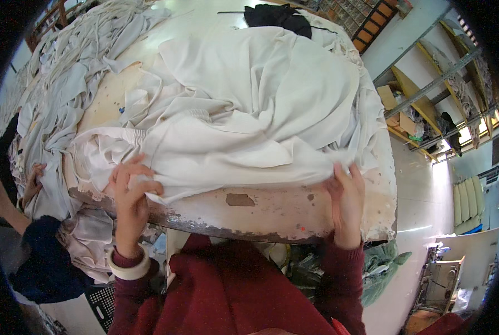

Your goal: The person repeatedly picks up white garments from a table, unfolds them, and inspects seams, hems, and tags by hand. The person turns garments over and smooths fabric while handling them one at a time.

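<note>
A pale off-white garment point(216, 155) with gathered, elastic-looking parts lies across the worn table point(241, 209) before me. My left hand point(134, 184) grips its near edge at the left, below the gathered band. At the right end of the same edge, my right hand point(345, 184) pinches the cloth between thumb and fingers; it is slightly blurred. Between both hands the near edge runs fairly straight. More pale cloth point(249, 71) lies in loose folds behind it.
Heaped grey-white cloth point(61, 96) covers the table's left side, where a co-worker's hand point(34, 182) touches it. Black cloth point(274, 19) lies at the far edge. A black perforated crate point(101, 307) stands lower left, a green plastic bag point(379, 272) lower right, and shelving point(433, 92) at right.
</note>
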Demonstrator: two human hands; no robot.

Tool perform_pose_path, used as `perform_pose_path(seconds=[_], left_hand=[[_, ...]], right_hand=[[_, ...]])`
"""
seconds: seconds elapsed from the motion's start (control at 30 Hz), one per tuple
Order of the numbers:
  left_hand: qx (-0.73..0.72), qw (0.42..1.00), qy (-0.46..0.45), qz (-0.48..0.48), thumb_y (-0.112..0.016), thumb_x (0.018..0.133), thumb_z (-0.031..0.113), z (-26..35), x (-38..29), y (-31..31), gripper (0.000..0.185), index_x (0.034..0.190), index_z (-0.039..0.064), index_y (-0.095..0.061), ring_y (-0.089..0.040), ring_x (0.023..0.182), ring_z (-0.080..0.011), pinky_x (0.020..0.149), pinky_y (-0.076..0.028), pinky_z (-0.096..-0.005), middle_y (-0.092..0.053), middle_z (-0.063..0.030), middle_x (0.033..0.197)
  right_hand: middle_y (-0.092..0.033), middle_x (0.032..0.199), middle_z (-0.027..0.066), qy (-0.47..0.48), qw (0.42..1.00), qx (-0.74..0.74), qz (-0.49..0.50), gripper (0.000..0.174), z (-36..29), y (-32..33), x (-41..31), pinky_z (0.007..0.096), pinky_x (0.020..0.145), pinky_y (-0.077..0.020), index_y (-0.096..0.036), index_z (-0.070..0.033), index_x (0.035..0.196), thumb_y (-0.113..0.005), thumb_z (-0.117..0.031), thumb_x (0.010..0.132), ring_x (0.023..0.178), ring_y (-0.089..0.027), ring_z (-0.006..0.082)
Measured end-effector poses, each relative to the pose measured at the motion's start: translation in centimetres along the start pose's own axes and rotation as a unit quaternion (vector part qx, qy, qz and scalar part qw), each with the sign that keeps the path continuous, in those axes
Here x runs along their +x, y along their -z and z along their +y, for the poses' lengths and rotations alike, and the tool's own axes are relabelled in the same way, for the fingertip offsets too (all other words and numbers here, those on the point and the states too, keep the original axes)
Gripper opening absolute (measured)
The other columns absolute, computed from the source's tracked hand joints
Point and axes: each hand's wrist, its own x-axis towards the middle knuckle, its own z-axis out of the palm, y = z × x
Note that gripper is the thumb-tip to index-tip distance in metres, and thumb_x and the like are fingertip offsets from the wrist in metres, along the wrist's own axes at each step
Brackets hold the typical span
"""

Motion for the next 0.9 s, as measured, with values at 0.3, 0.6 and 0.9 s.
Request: perform_pose_path(seconds=[0.3,0.6,0.9], left_hand=[[0.091,0.983,0.055,-0.149,-0.055,0.070,-0.012,-1.4,-0.3,0.3,0.035,0.081,0.017,-0.071,-0.049,0.132,-0.0285,0.113,-0.018,-0.0497,-0.064,0.0000,0.117],[-0.106,0.994,0.028,0.000,-0.061,0.072,-0.003,2.6,-2.5,-0.8,0.021,0.087,0.009,-0.072,-0.059,0.109,-0.0326,0.098,-0.040,-0.0422,-0.067,-0.0120,0.103],[-0.061,0.960,0.025,-0.271,-0.070,0.083,0.014,5.3,-0.3,-4.1,0.035,0.118,0.015,-0.068,-0.047,0.131,-0.0305,0.105,-0.032,-0.0456,-0.058,-0.0052,0.131]], right_hand=[[-0.062,0.114,0.0155,0.067,0.974,-0.110,0.185,0.036,3.7,4.6,-6.3,0.0338,0.071,-0.0535,-0.047,-0.001,0.128,-0.055,-0.006,0.093,0.088,-0.066,0.0264],[-0.066,0.107,0.0154,0.361,0.805,-0.469,-0.053,0.026,3.2,-0.1,-7.5,0.0402,0.084,-0.0497,-0.064,-0.004,0.106,-0.062,-0.001,0.080,0.096,-0.062,0.0329],[-0.053,0.140,0.0083,0.278,0.719,-0.610,-0.184,0.045,7.1,-2.0,-10.7,0.0474,0.112,-0.0300,-0.057,-0.009,0.131,-0.068,-0.018,0.087,0.134,-0.047,0.0265]])
